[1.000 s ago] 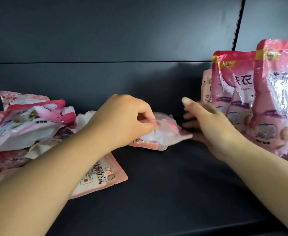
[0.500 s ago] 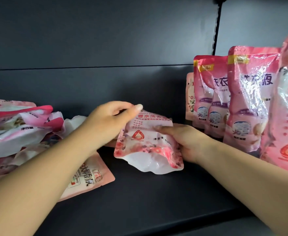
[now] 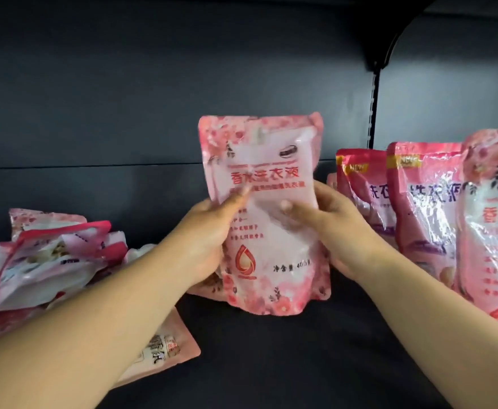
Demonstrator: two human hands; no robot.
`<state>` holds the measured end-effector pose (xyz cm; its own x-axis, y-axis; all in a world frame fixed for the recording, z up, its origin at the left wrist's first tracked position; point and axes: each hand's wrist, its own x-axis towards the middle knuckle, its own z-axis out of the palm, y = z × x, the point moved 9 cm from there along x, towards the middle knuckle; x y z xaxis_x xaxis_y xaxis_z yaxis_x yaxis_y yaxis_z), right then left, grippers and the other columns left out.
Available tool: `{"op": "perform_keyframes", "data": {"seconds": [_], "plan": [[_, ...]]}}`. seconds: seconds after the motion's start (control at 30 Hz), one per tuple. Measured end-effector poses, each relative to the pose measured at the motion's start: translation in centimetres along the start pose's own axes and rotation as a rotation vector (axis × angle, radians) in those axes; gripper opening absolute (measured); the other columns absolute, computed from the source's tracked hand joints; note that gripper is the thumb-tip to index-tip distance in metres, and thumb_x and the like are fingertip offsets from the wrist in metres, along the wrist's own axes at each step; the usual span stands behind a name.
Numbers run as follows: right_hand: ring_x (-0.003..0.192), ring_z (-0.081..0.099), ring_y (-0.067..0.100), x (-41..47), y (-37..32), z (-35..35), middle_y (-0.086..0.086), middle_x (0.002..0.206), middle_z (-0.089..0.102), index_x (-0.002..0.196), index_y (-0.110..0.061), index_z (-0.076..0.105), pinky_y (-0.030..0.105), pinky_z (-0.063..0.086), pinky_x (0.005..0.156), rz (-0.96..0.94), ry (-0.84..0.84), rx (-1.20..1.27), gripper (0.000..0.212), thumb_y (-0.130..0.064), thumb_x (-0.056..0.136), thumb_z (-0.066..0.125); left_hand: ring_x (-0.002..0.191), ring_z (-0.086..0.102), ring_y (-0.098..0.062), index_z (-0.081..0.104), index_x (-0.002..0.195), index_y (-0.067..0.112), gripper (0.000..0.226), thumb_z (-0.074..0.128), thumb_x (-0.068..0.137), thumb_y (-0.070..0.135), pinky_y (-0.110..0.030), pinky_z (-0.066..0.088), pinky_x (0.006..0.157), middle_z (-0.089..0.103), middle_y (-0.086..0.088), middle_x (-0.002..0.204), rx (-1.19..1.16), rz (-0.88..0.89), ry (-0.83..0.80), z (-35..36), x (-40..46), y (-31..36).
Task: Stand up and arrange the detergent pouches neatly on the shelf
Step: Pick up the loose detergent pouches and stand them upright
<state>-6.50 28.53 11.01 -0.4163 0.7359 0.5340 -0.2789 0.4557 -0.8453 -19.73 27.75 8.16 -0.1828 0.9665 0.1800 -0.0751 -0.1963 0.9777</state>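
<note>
We grip pouch (image 3: 264, 219) upright, left hand (image 3: 209, 234) and right hand (image 3: 334, 228) on its sides | likely soft, sloshy, slick film | best held mid-sides

Held pouch (image 3: 266, 214): pale pink with a milky white centre, darker pink floral print along top and bottom edges, red lettering across the upper middle, a red-orange droplet emblem low on the left, small dark text beside it. Standing pouches at right (image 3: 424, 202): deeper magenta-pink tops, yellow corner tag reading NEW, purple lettering, clear glossy film glare. Nearest right pouch (image 3: 495, 219): same pale pink floral pattern, red characters and red lines. Heap at left (image 3: 50, 258): mixed white, pink and magenta-red edges, crumpled. Flat pouch under left forearm (image 3: 168, 349): salmon pink with a white label, dark characters. Shelf (image 3: 300, 364) and back panel (image 3: 153, 84): matte dark charcoal-blue.
</note>
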Motion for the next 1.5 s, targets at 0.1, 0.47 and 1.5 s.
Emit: {"op": "perform_keyframes", "data": {"seconds": [0.1,0.47,1.5], "plan": [[0.074,0.071,0.015,1.5,-0.8,-1.5,-0.002,0.075,0.074,0.083,-0.016,0.063,0.034,0.057,0.077,0.073,0.117,0.107,0.012,-0.026,0.077,0.064,0.080,0.070,-0.014,0.064,0.093,0.019,0.035,0.066,0.062,0.037,-0.031,0.056,0.069,0.074,0.003,0.081,0.041,0.156,0.000,0.7,0.1,2.1],[0.053,0.064,0.009,9.3,-1.7,-6.8,-0.007,0.057,0.065,0.069,-0.018,0.056,0.024,0.056,0.054,-0.080,0.504,-0.094,0.021,-0.028,0.084,0.067,0.084,0.064,-0.012,0.060,0.092,0.020,0.007,0.062,0.086,0.021,-0.031,0.052,0.074,0.069,0.002,0.090,0.031,0.115,-0.026,2.4,8.6,3.0],[0.064,0.060,0.005,9.3,17.0,-11.5,-0.005,0.069,0.063,0.068,-0.018,0.060,0.012,0.047,0.049,0.209,0.680,0.138,0.030,-0.043,0.083,0.062,0.123,0.048,-0.022,0.020,0.146,0.012,0.100,0.081,0.068,0.021,-0.023,0.038,0.096,0.040,-0.010,0.144,0.907,-0.216,0.188,-5.1,11.4,-5.3]]}}
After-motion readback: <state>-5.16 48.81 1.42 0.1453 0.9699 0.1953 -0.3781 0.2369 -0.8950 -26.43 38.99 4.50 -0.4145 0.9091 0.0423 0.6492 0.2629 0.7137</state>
